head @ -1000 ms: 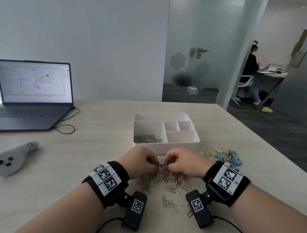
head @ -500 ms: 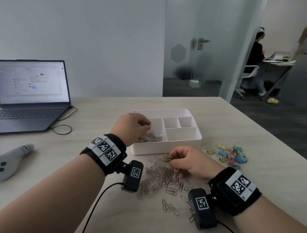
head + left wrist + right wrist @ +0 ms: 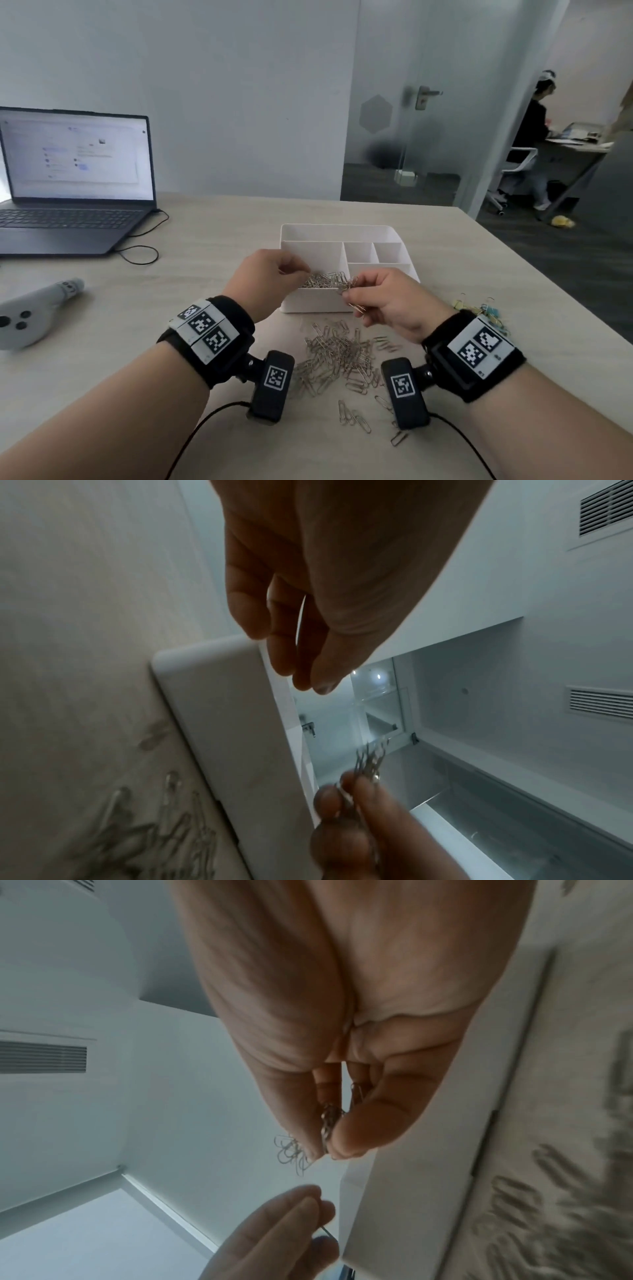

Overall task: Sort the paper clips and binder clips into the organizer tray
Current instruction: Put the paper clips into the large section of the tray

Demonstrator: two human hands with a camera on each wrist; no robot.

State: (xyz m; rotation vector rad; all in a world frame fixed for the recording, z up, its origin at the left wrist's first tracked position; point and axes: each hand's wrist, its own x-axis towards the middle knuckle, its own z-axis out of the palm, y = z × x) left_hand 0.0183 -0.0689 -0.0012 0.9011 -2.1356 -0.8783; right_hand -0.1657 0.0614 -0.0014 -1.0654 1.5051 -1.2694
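The right hand hides the binder clips partly; left hand grip unclear.

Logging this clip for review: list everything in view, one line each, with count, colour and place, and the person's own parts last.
organizer tray: one, white, table centre.
paper clips in tray: a heap, silver, near-left compartment.
loose paper clips: many, silver, on the table in front of the tray.
binder clips: a small pile, yellow and blue among them, right of the tray.
laptop: one, dark, open, far left.
controller: one, grey, left edge.
table: one, light wood.
seated person: one, dark top, beyond the glass door.
left hand: over the tray's paper clip compartment, a single clip at its fingertips.
right hand: grip pinching a bunch of clips at the tray's near edge.
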